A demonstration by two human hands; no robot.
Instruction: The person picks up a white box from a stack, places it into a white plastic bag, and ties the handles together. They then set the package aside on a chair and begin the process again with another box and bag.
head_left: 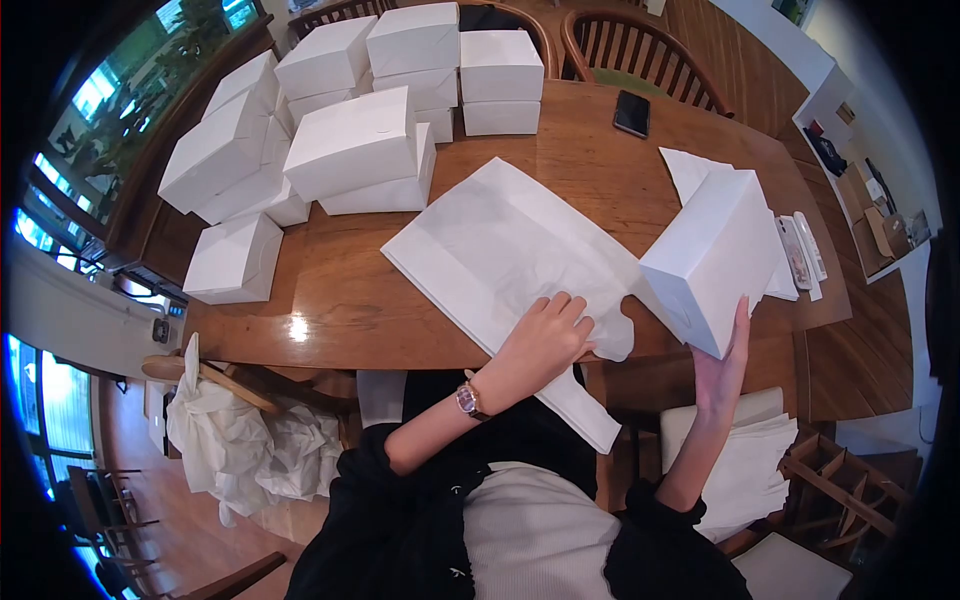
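A flat white plastic bag (510,240) lies across the table, its two handle straps toward me and one hanging over the front edge. My left hand (550,335), with a watch at the wrist, rests on the bag near its mouth. Its fingers are curled against the plastic, and the fingertips are partly hidden. To the right, my right hand (725,350) grips a closed white cardboard box (715,250) from its near lower end and holds it tilted. One finger shows along the box's side; the others are mostly behind or under it.
Stacked white boxes (350,150) fill the table's back left. A phone (631,113) lies near the back edge. White sheets (690,170) and a pale case (800,255) are at the right. Crumpled white bags (230,430) and a white stack (745,470) sit beside me.
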